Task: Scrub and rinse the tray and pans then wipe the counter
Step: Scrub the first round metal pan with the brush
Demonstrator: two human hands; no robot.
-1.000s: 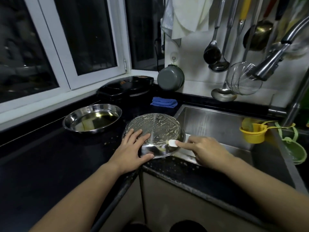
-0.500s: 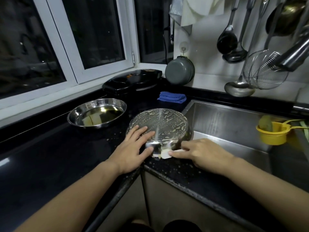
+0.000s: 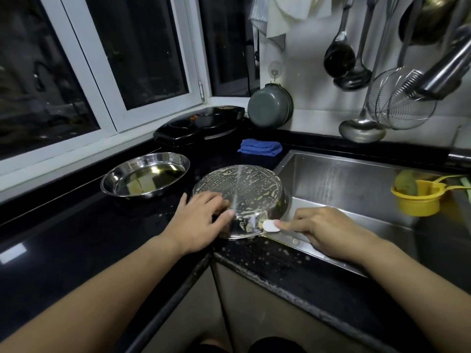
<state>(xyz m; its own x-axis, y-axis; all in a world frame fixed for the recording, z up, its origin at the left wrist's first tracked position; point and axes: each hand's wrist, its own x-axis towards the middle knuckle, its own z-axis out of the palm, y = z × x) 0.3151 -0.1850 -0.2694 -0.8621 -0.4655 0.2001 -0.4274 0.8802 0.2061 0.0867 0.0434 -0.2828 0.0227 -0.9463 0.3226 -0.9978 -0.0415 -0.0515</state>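
You press your left hand (image 3: 196, 222), fingers spread, on the upturned pan (image 3: 240, 197) at the desk (image 3: 76, 238) edge beside the sink (image 3: 344, 184), so it stays steady while your right hand (image 3: 323, 230) pinches a white scraper (image 3: 270, 226) against its wall.

2 bare forearms reach in from the lower edge, with no sleeves, and end in 2 ungloved hands: the left hand (image 3: 197, 225) and the right hand (image 3: 323, 230). Short, unpainted nails show on the fingers.
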